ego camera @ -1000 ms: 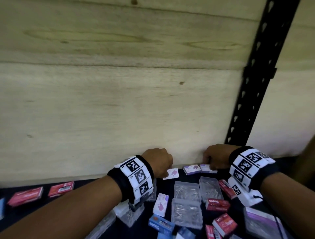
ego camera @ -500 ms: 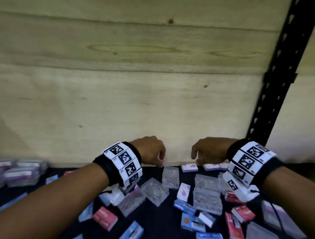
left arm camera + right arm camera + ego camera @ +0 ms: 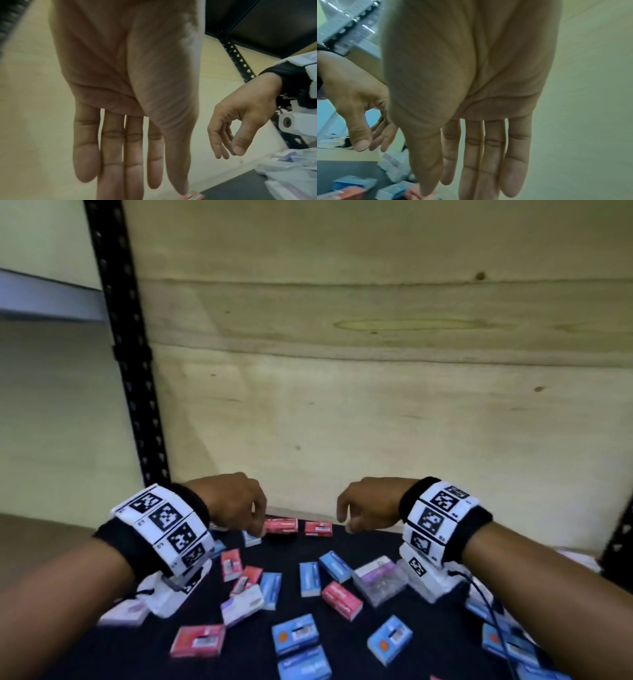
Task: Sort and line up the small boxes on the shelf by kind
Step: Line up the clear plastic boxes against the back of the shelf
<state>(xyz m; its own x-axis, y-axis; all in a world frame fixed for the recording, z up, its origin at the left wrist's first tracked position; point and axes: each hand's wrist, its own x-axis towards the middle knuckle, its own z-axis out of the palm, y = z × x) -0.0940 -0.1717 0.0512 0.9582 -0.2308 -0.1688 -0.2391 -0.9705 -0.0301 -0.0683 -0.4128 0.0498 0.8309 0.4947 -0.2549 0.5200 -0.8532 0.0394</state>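
Note:
Small boxes lie scattered on the dark shelf point(image 3: 342, 631): red, blue, white-purple and clear plastic ones. Two red boxes point(image 3: 281, 524) point(image 3: 318, 528) lie side by side against the wooden back panel. My left hand point(image 3: 253, 518) hovers at the left end of that pair, fingers pointing down beside a blue box point(image 3: 252, 537). My right hand point(image 3: 349, 517) hangs just right of the pair. Both hold nothing. In the left wrist view the left fingers point(image 3: 120, 155) are straight above a red box point(image 3: 193, 196). The right wrist view shows the right fingers point(image 3: 488, 155) straight too.
A black perforated post point(image 3: 130, 371) stands at the left of the shelf, another at the far right edge point(image 3: 620, 539). A clear case with a purple label point(image 3: 378, 578) sits near my right wrist. Blue boxes point(image 3: 294, 633) and a red box point(image 3: 198, 640) lie nearer me.
Both hands have moved left along the back of the shelf, away from the white-purple boxes to the red pair. The view has swung left with them.

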